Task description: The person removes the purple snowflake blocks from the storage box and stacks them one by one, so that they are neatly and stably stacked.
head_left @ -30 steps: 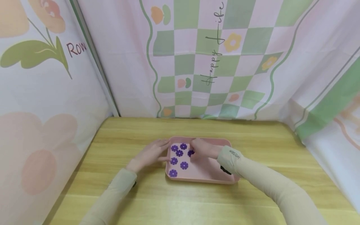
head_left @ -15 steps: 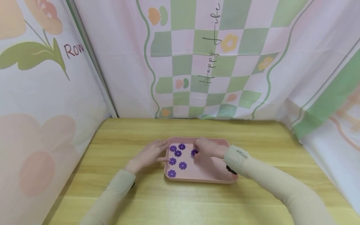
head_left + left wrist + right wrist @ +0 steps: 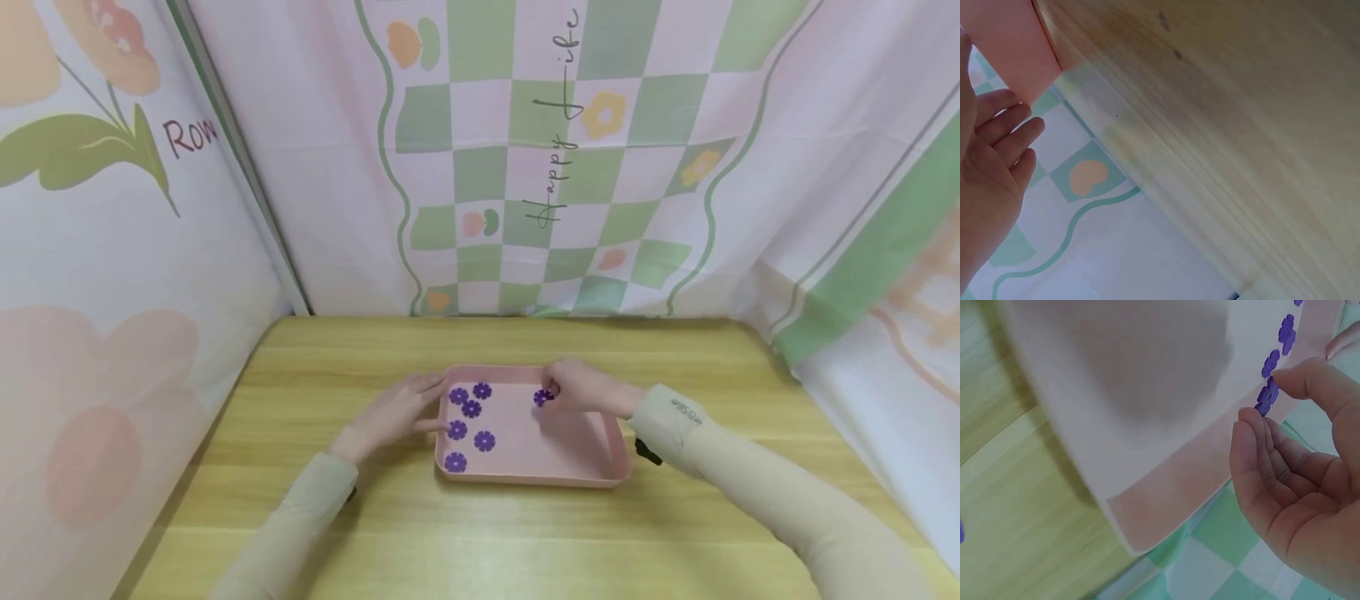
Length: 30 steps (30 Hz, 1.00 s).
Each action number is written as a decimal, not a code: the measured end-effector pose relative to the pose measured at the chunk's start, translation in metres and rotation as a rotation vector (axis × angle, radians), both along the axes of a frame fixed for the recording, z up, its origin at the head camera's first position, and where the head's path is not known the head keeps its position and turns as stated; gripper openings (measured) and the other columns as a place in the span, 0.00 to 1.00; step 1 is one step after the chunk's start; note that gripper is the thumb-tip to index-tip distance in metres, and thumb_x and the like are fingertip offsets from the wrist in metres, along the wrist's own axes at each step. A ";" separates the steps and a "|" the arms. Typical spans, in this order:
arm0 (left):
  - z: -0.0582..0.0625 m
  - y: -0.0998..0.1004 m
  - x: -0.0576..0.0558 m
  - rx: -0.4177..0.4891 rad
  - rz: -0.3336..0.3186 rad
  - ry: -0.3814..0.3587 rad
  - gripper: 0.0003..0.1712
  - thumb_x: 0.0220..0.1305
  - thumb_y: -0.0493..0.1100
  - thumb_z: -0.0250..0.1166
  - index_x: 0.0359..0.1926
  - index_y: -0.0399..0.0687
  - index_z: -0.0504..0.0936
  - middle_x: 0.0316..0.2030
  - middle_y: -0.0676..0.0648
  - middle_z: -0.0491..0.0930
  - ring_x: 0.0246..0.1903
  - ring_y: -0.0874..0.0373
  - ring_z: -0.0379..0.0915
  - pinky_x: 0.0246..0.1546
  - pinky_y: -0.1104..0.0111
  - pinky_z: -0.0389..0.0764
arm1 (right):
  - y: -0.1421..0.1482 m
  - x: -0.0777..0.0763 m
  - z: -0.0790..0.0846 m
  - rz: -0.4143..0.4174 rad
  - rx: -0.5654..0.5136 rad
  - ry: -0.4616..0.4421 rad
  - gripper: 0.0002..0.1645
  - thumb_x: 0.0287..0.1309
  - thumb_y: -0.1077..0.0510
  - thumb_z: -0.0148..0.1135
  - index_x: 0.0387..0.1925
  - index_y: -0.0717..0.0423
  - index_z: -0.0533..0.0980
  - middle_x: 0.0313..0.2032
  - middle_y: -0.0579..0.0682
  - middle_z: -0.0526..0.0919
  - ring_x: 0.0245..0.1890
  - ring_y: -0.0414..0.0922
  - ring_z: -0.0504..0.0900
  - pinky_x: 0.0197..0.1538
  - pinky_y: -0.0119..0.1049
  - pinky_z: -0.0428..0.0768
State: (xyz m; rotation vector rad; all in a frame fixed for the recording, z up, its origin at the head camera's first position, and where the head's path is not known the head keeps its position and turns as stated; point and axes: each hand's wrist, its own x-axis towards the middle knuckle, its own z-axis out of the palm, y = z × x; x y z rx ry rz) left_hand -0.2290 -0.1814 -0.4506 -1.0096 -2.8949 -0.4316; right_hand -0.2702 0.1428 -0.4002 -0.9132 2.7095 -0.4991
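Note:
In the head view, a shallow pink tray (image 3: 528, 481) lies on the table. Over its far side my right hand (image 3: 587, 387) pinches a purple snowflake disc (image 3: 543, 397) between thumb and fingertips. The right wrist view shows this disc (image 3: 1267, 397) edge-on in the pinch. My left hand (image 3: 393, 412) rests at the tray's left side with fingers extended, its thumb reaching over the rim. In the left wrist view, fingers (image 3: 1013, 134) lie by the tray's wall (image 3: 1013, 47). Several more purple discs (image 3: 484, 441) are gathered in the tray's left part.
The tray sits on a wood-grain table (image 3: 360, 533). A checkered curtain (image 3: 525, 175) hangs behind the table's far edge, with printed cloth (image 3: 150, 275) along the left. A small purple edge (image 3: 961, 530) shows over the table at the left border of the right wrist view.
My right hand has moved right across the tray, taking the pinched disc away from the other discs. My left hand stays at the tray's left side. The head view has shifted slightly.

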 end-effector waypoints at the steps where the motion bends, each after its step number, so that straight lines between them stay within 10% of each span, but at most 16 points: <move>1: 0.000 0.000 0.000 -0.002 0.000 0.000 0.45 0.63 0.60 0.64 0.72 0.39 0.63 0.72 0.36 0.64 0.70 0.39 0.64 0.73 0.45 0.64 | 0.003 0.000 0.001 -0.001 -0.004 0.004 0.16 0.51 0.56 0.75 0.24 0.59 0.75 0.19 0.43 0.68 0.20 0.37 0.64 0.25 0.26 0.67; 30: 0.004 0.001 0.003 -0.002 -0.009 0.005 0.44 0.63 0.59 0.65 0.71 0.39 0.64 0.71 0.36 0.64 0.70 0.38 0.64 0.73 0.43 0.63 | 0.065 0.002 0.011 -0.079 -0.024 0.104 0.12 0.49 0.61 0.74 0.32 0.64 0.81 0.25 0.50 0.82 0.25 0.38 0.74 0.28 0.27 0.77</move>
